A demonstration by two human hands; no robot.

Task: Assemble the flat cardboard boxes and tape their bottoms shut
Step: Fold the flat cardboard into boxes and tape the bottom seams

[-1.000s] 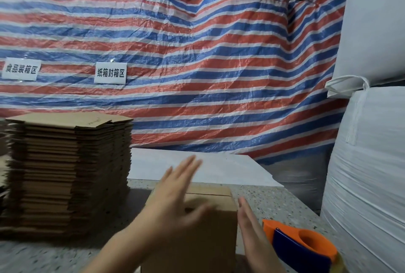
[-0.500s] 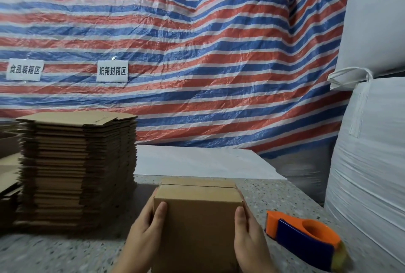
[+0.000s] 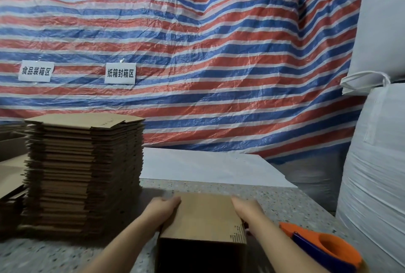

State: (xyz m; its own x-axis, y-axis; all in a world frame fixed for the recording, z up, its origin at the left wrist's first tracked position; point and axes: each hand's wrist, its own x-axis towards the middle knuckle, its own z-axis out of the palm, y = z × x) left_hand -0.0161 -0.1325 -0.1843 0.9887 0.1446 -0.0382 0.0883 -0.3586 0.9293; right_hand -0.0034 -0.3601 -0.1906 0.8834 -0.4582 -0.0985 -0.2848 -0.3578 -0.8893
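An assembled brown cardboard box [image 3: 203, 215] lies tipped on the speckled table [image 3: 285, 202], its open dark end facing me. My left hand [image 3: 162, 207] grips its far left corner, fingers curled over the edge. My right hand [image 3: 247, 209] grips the far right corner the same way. A tall stack of flat cardboard boxes [image 3: 83, 174] stands to the left. An orange and blue tape dispenser [image 3: 324, 248] lies on the table just right of my right forearm.
A striped red, white and blue tarp [image 3: 197, 64] with two paper labels hangs behind the table. A white board [image 3: 208, 167] lies at the table's back. Large white sacks [image 3: 377, 163] stand close on the right. More cardboard [image 3: 11, 163] sits at the far left.
The box has been tipped over from upright so its open end faces me. Both hands moved from its near sides to its far top corners.
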